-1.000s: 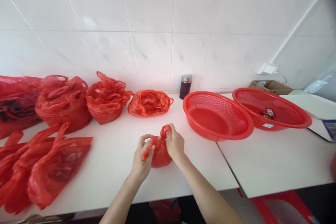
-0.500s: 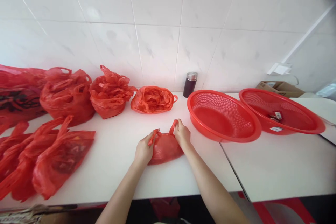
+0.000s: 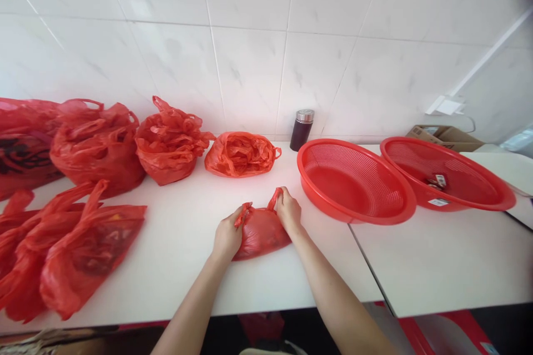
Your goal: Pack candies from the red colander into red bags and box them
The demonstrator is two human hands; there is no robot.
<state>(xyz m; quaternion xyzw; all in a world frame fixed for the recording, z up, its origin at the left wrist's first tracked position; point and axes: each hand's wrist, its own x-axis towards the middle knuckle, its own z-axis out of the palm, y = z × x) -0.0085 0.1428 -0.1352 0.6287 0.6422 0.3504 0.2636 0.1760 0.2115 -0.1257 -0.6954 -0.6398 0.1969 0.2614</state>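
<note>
In the head view, the small red bag (image 3: 264,236), resting nearer the front edge of the bench (image 3: 179,266) than the back, could tear if its thin handles (image 3: 273,200) are pulled too strongly, while fingers of the left hand (image 3: 227,237) and right hand (image 3: 290,211) narrowly pinch one each.

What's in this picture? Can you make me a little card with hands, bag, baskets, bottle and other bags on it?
Left hand: holding one handle of a red bag
Right hand: holding its other handle
Bag rests on: white table
Baskets: nearer basket; farther basket, small items inside
Bottle: dark, silver top, upright near the wall
Other bags: several, red
</note>
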